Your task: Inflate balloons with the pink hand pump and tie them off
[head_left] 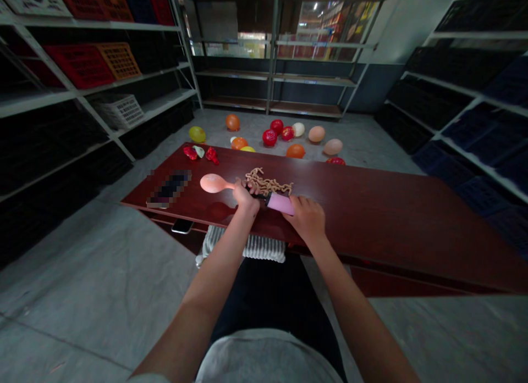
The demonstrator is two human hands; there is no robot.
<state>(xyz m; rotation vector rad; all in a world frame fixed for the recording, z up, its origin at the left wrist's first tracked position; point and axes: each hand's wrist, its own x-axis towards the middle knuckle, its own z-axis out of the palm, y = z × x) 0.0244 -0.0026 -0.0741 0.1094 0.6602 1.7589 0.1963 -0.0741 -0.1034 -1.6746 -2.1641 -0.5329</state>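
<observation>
A peach-coloured balloon (pixel 213 183), partly inflated, points left over the table. Its narrow neck sits in my left hand (pixel 246 197), whose fingers are closed around it and the dark front end of a pump. Wrapped about the rear of that pink hand pump (pixel 280 203) is my right hand (pixel 308 215). The exact join between balloon and nozzle is hidden by my left fingers. Just beyond my hands lies a heap of tan, wavy, string-like pieces (pixel 268 183) on the dark red table (pixel 371 207).
Small red crumpled pieces (pixel 212 155) and a blurred-out dark item (pixel 170 189) lie at the table's left. A phone (pixel 182 226) rests below the tabletop's edge. Beyond, several inflated balloons (pixel 269 137) lie on the floor. Shelves with crates (pixel 78 64) stand around.
</observation>
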